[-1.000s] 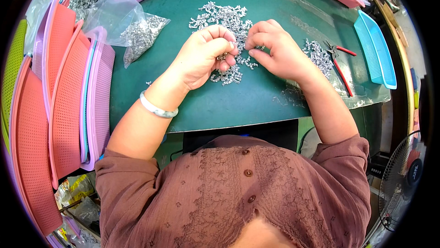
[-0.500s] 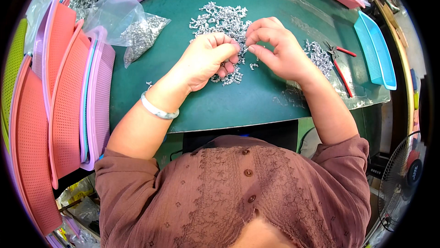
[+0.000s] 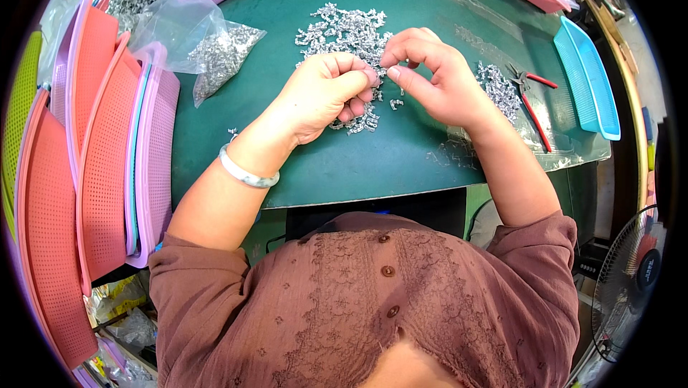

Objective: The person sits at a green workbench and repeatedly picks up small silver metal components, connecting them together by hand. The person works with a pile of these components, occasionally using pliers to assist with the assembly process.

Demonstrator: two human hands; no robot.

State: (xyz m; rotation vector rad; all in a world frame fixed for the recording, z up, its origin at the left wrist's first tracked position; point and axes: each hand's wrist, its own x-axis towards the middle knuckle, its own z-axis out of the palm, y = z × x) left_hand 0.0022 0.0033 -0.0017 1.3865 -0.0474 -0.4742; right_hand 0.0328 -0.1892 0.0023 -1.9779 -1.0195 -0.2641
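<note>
Over the near part of a pile of small silvery metal parts [image 3: 342, 33], my two hands meet almost fingertip to fingertip. My left hand [image 3: 331, 87] is closed, thumb pressed to the bent index finger; whatever it pinches is too small to make out. Curved in close beside it, my right hand [image 3: 433, 76] has thumb and index finger nearly together at the left hand's fingertips. Any piece between them is hidden. One loose metal part [image 3: 396, 104] lies just below the right thumb. A smaller heap of similar parts [image 3: 497, 90] sits right of my right wrist.
Red-handled pliers [image 3: 529, 101] lie beside the smaller heap, near a blue basket [image 3: 586, 76]. An opened plastic bag of metal parts [image 3: 226, 55] rests at left on the green tabletop [image 3: 344, 166]. Stacked pink and purple baskets [image 3: 107, 166] crowd the left edge. A fan [image 3: 623, 280] stands lower right.
My right thumb and fingers have shifted very slightly beside the left fingertips. The left hand stays almost in place, and the piles look the same.
</note>
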